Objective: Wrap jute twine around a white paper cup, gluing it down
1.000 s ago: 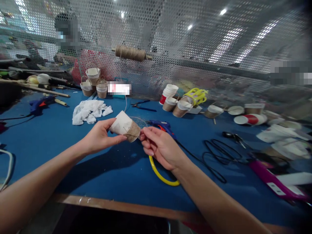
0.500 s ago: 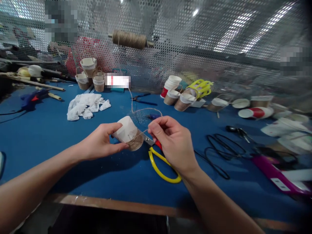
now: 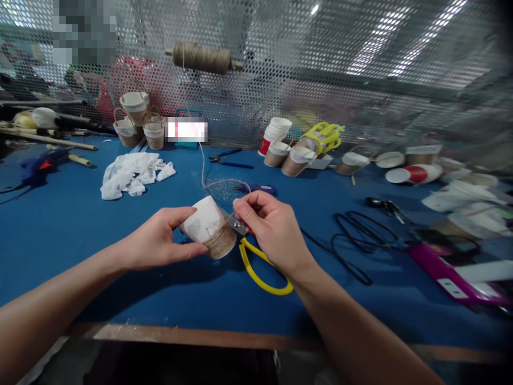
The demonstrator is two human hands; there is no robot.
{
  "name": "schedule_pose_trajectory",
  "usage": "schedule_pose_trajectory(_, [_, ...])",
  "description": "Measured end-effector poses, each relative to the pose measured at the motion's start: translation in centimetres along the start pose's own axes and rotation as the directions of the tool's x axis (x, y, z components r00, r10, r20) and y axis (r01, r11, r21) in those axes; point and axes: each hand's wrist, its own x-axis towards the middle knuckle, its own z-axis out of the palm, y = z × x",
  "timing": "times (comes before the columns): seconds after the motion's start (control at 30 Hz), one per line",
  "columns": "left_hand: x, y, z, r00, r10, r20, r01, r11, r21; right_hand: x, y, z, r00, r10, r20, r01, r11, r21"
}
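Observation:
My left hand (image 3: 162,240) grips a white paper cup (image 3: 204,214) from its left side, thumb and fingers on opposite sides. The cup is tilted, and brown twine (image 3: 220,240) is wound round its lower right part. Between thumb and forefinger, my right hand (image 3: 268,224) pinches the strand of twine (image 3: 230,216) just right of the cup. From there the strand loops back across the table toward a spool (image 3: 202,58) on the mesh. Scissors with yellow and red handles (image 3: 264,278) lie under my right hand, partly hidden by it.
Twine-wrapped cups with handles (image 3: 136,107) stand at the back left, more cups (image 3: 296,160) at the back right. Crumpled white scraps (image 3: 130,174), pliers (image 3: 232,160), a blue glue gun (image 3: 44,166), a black cable (image 3: 360,235) and a purple power strip (image 3: 444,272) lie around.
The cup has turned a little in my left hand, and more wound twine shows on it. My right hand still pinches the strand. The whole view has shifted slightly.

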Motion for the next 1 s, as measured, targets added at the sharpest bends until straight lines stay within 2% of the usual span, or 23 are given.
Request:
schedule_pose_trajectory(0.33, [-0.19,-0.02,-0.03,0.999,0.037,0.021,-0.036,0.999,-0.039,0.09,0.32,0.3,0.999,0.008,0.038,-0.008,1.0,0.006])
schedule_pose_trajectory(0.57, [-0.07,-0.16,-0.05,0.998,-0.043,0.038,0.047,0.991,-0.124,0.0,0.14,0.05,1.0,-0.009,0.008,0.009,0.999,0.048])
schedule_pose_trajectory(0.77, [-0.01,-0.17,0.1,0.997,-0.064,0.045,0.071,0.983,-0.171,-0.18,-0.23,-0.12,1.0,-0.025,-0.014,0.025,0.999,0.031])
schedule_pose_trajectory(1.0, [0.09,0.04,0.09,0.999,-0.024,0.043,0.031,0.985,-0.169,-0.18,-0.01,0.0,1.0,-0.009,0.005,0.009,1.0,0.015])
